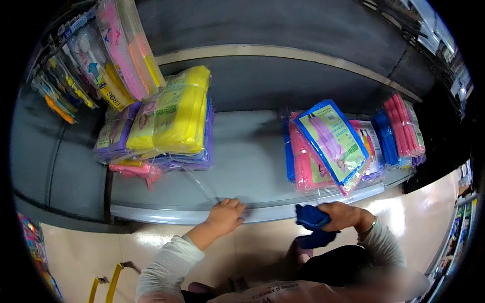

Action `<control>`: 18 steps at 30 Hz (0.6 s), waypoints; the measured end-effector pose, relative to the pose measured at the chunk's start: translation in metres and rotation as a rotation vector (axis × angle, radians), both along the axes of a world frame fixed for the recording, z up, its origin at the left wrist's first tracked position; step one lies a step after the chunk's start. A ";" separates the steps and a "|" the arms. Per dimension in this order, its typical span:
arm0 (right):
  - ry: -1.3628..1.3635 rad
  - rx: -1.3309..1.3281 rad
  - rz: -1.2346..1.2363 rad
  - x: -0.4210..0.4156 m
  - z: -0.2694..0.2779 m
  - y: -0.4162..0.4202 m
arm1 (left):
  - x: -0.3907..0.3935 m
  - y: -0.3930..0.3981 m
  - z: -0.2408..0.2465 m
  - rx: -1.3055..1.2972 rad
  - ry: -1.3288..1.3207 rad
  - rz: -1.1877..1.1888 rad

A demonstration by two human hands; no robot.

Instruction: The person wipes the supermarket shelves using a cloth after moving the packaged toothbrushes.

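Observation:
My right hand (341,216) holds a bunched dark blue cloth (313,218) in front of the shelf's front edge. Part of the cloth hangs below the fingers. At the middle of that edge, my left hand (226,215) has its fingers over the clear front rail (166,215) and its thumb at the front. A thin clear plastic strip (199,184) runs from near my left fingers toward a tied bundle of yellow plastic packs (172,117). Grey bare surface of the shelf (242,151) lies between the packs on either side.
Purple packs (117,130) and a pink pack (136,169) lie by the yellow bundle. Right, blue-edged packs (333,140) overlap pink ones (303,166), beside a pink stack (405,127). Packaged brushes (98,72) hang upper left. Yellow handles (113,282) stand over the tiled floor (75,250).

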State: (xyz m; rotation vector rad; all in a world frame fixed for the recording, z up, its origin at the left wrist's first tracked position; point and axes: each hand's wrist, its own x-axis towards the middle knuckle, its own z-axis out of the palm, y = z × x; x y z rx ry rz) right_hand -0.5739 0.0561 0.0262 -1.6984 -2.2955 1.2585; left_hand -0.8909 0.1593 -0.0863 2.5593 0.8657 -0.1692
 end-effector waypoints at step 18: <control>-0.524 0.602 -1.160 0.151 -0.010 0.049 | 0.101 0.049 0.067 0.184 -0.256 0.253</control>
